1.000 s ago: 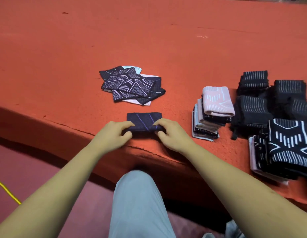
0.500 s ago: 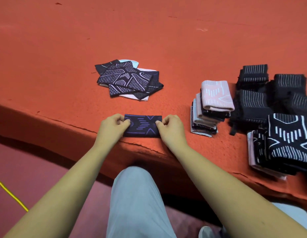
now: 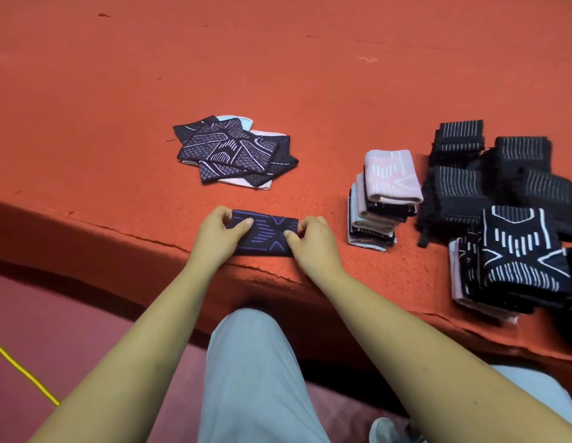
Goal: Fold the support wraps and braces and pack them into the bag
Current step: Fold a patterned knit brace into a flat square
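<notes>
Pinching both ends of the wrap (image 3: 266,234), left hand (image 3: 215,239) and right hand (image 3: 314,243) hold its fold flat on the desk (image 3: 118,129). Layer count unclear, probably doubled.

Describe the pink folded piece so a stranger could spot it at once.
On the orange-red table, look right of the dark wrap pinched by the left hand and right hand, to the nearest slim stack. The pink wrap lies on top of it. It is the only pale pink top piece with white lines; the piles further right are black.
</notes>
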A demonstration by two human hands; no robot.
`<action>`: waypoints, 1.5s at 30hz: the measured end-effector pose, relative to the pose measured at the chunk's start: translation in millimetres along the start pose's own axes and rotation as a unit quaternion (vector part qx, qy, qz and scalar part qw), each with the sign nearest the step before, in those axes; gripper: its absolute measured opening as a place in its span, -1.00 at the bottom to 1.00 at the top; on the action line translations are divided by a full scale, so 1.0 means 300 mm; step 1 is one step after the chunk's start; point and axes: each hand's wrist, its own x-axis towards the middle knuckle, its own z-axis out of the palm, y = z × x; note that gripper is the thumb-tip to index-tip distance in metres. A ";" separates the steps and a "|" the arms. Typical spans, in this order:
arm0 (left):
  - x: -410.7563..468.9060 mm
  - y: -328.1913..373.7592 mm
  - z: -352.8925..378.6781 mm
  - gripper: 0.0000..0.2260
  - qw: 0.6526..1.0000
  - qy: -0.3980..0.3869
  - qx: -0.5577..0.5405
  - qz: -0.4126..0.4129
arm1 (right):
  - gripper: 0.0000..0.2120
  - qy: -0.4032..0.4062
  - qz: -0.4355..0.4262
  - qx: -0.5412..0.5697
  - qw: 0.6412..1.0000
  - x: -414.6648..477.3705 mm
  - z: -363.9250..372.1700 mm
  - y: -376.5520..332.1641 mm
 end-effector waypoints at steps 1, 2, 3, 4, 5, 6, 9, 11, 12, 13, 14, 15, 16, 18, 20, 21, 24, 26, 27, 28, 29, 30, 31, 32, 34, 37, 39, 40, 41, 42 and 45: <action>-0.021 0.023 -0.003 -0.79 0.997 -0.021 -0.073 0.004 | -0.76 -0.013 0.001 0.014 1.000 -0.008 -0.013 -0.005; -0.037 0.048 -0.006 -0.81 0.989 -0.048 -0.137 0.009 | -0.62 -0.028 -0.004 0.025 0.999 -0.017 -0.030 -0.010; -0.050 0.078 -0.015 -0.79 0.982 -0.075 -0.174 0.027 | -0.48 -0.040 -0.019 0.019 0.999 -0.026 -0.051 -0.015; -0.060 0.112 -0.028 -0.77 0.977 -0.102 -0.181 0.054 | -0.37 -0.047 -0.050 -0.003 0.998 -0.038 -0.077 -0.023; -0.069 0.150 -0.043 -0.75 0.974 -0.128 -0.169 0.083 | -0.31 -0.050 -0.090 -0.030 0.994 -0.048 -0.107 -0.035; -0.077 0.190 -0.058 -0.74 0.970 -0.155 -0.152 0.108 | -0.28 -0.056 -0.133 -0.048 0.988 -0.059 -0.143 -0.050; -0.100 0.307 -0.095 -0.75 0.956 -0.225 -0.108 0.153 | -0.40 -0.121 -0.186 -0.029 0.975 -0.093 -0.266 -0.092; -0.126 0.388 -0.103 -0.76 0.944 -0.257 -0.100 0.181 | -0.70 -0.153 -0.179 0.000 0.972 -0.124 -0.348 -0.107; -0.139 0.429 -0.099 -0.76 0.938 -0.268 -0.107 0.192 | -0.82 -0.146 -0.178 0.019 0.973 -0.138 -0.384 -0.105; -0.151 0.469 -0.088 -0.77 0.933 -0.273 -0.121 0.201 | -0.84 -0.130 -0.175 0.038 0.975 -0.151 -0.418 -0.101; -0.164 0.507 -0.069 -0.78 0.930 -0.271 -0.140 0.207 | -0.80 -0.111 -0.168 0.055 0.978 -0.167 -0.456 -0.094; -0.176 0.545 -0.041 -0.79 0.930 -0.259 -0.157 0.210 | -0.78 -0.090 -0.156 0.070 0.981 -0.180 -0.489 -0.085; -0.185 0.580 -0.006 -0.80 0.932 -0.236 -0.175 0.212 | -0.76 -0.069 -0.144 0.092 0.983 -0.192 -0.523 -0.074; -0.207 0.650 0.084 -0.80 0.933 -0.184 -0.246 0.187 | -0.72 -0.016 -0.111 0.146 0.983 -0.210 -0.590 -0.050; -0.247 0.721 0.188 -0.82 0.917 -0.180 -0.334 0.118 | -0.65 0.057 -0.081 0.201 0.975 -0.226 -0.662 -0.021; -0.275 0.756 0.240 -0.83 0.908 -0.203 -0.355 0.090 | -0.64 0.094 -0.066 0.219 0.969 -0.234 -0.701 -0.004; -0.367 0.834 0.390 -0.83 0.905 -0.278 -0.315 0.065 | -0.80 0.183 -0.023 0.252 0.950 -0.256 -0.824 0.069; -0.421 0.876 0.478 -0.79 0.903 -0.299 -0.303 0.054 | -0.82 0.223 0.010 0.244 0.944 -0.270 -0.903 0.139; -0.445 0.896 0.517 -0.76 0.902 -0.306 -0.302 0.052 | -0.78 0.234 0.029 0.239 0.942 -0.279 -0.940 0.172; -0.465 0.913 0.558 -0.73 0.901 -0.311 -0.297 0.056 | -0.76 0.243 0.047 0.238 0.939 -0.293 -0.976 0.200; -0.486 0.932 0.595 -0.70 0.902 -0.314 -0.289 0.066 | -0.76 0.254 0.057 0.243 0.935 -0.301 -1.009 0.236; -0.504 0.948 0.631 -0.68 0.903 -0.316 -0.280 0.078 | -0.75 0.265 0.064 0.249 0.929 -0.312 -1.041 0.266; -0.524 0.965 0.664 -0.67 0.905 -0.317 -0.270 0.089 | -0.74 0.273 0.070 0.251 0.926 -0.322 -1.071 0.300; -0.540 0.978 0.699 -0.67 0.906 -0.321 -0.256 0.097 | -0.74 0.279 0.077 0.242 0.926 -0.335 -1.099 0.329; -0.570 1.003 0.765 -0.68 0.912 -0.332 -0.213 0.111 | -0.75 0.292 0.087 0.207 0.929 -0.357 -1.143 0.394; -0.602 1.034 0.843 -0.68 0.922 -0.335 -0.134 0.139 | -0.78 0.312 0.106 0.139 0.934 -0.380 -1.189 0.480; -0.625 1.049 0.889 -0.68 0.925 -0.334 -0.077 0.164 | -0.79 0.322 0.121 0.095 0.934 -0.394 -1.205 0.532; -0.636 1.052 0.912 -0.68 0.925 -0.331 -0.042 0.182 | -0.79 0.323 0.125 0.078 0.935 -0.400 -1.206 0.555; -0.647 1.053 0.932 -0.69 0.924 -0.324 -0.004 0.204 | -0.81 0.323 0.130 0.064 0.935 -0.404 -1.202 0.579; -0.657 1.050 0.951 -0.69 0.923 -0.313 0.031 0.221 | -0.82 0.321 0.136 0.052 0.936 -0.409 -1.194 0.602; -0.676 1.036 0.993 -0.70 0.922 -0.295 0.099 0.232 | -0.82 0.308 0.148 0.029 0.939 -0.416 -1.167 0.654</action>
